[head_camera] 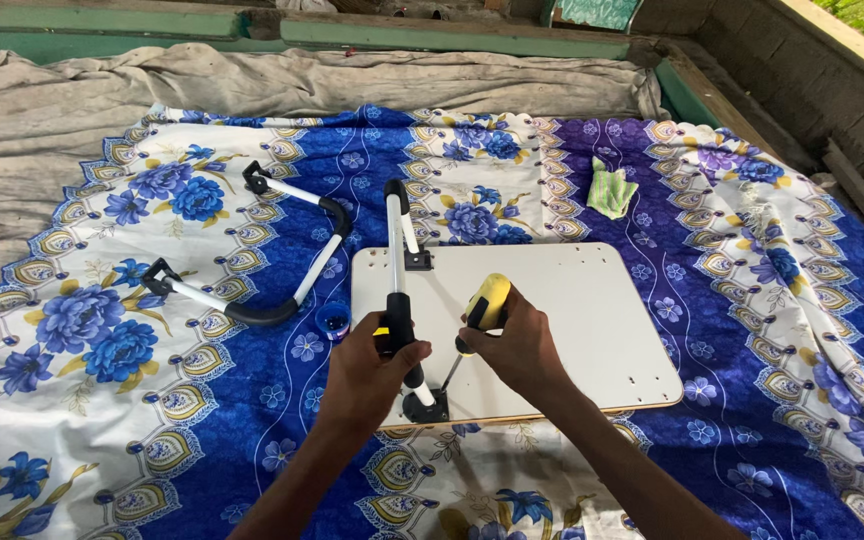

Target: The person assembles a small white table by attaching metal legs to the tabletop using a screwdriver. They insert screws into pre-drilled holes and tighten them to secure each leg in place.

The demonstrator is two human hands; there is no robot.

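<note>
— White laminate, that's the board (572, 320) under your hands: a smooth rectangular panel with rounded corners, pale wood edge, lying flat on the blue-and-white flowered cloth (102, 420).

— And what have you got hold of?

— Your left hand (372, 365) is wrapped around the black foam sleeve of the upright U-shaped tube leg (396, 260), white metal, its foot in a black bracket (424, 405) at the board's near edge. Your right hand (517, 345) is closed on the yellow-and-black screwdriver (482, 310), its shaft angled down to that bracket.

— Anything else lying about?

— A second tube leg (272, 260), same white pipe and black padding, lies flat on the cloth well to your left. A small blue round cap (333, 320) sits just beside the board's left edge. A crumpled green rag (611, 190) lies beyond the board's far edge. Grey rough cloth (42, 130) shows past the flowered one.
</note>
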